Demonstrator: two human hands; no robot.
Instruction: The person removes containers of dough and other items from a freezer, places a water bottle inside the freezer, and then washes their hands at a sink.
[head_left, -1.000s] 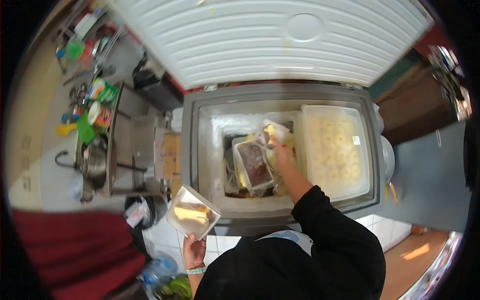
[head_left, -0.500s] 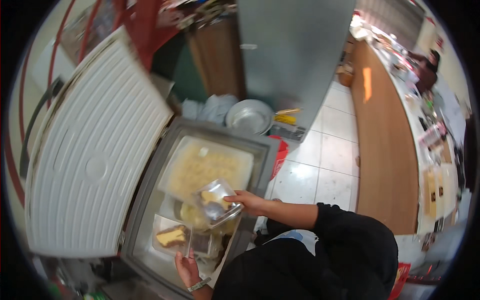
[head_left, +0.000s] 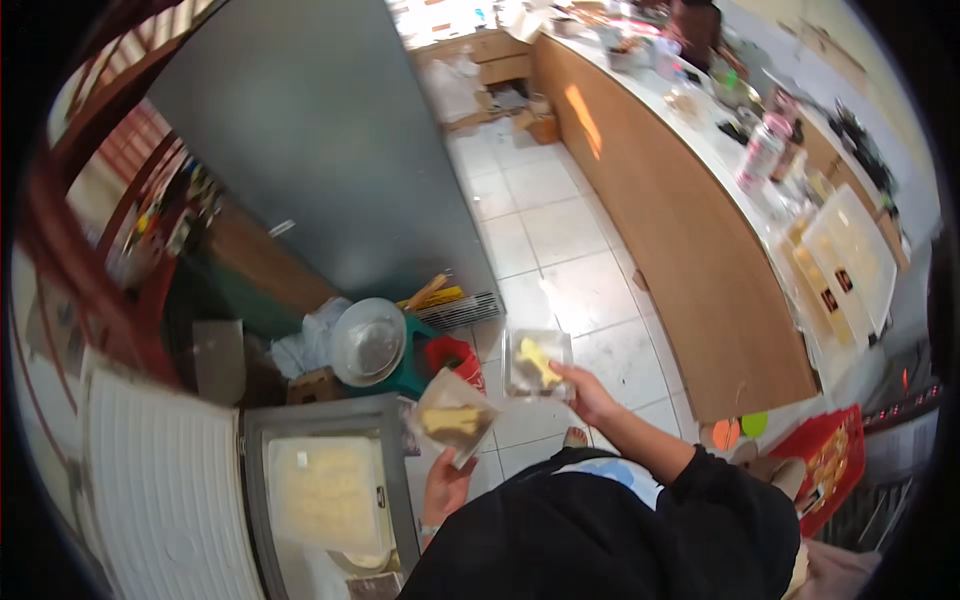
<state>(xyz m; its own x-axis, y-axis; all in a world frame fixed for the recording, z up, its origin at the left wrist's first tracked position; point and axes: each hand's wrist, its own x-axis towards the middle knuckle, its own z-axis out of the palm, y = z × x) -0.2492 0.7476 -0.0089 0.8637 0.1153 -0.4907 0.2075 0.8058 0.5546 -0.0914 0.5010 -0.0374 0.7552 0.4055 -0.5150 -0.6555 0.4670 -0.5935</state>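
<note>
Clear plastic square box (head_left: 452,418), in the left hand (head_left: 447,488), and matching yellow-filled box (head_left: 537,366), in the right hand (head_left: 590,395), each pinched by closed fingers, have swung off the grey-rimmed freezer (head_left: 399,470) over white tiles (head_left: 575,285).

A clear square box (head_left: 472,438) with yellow-and-brown contents, apparently cake though blur hides detail, sits tilted cornerwise in the left hand (head_left: 447,487), while at its two o'clock a second clear box (head_left: 520,378), squarer-set and likewise showing yellow, rests in the right hand (head_left: 592,394).
</note>
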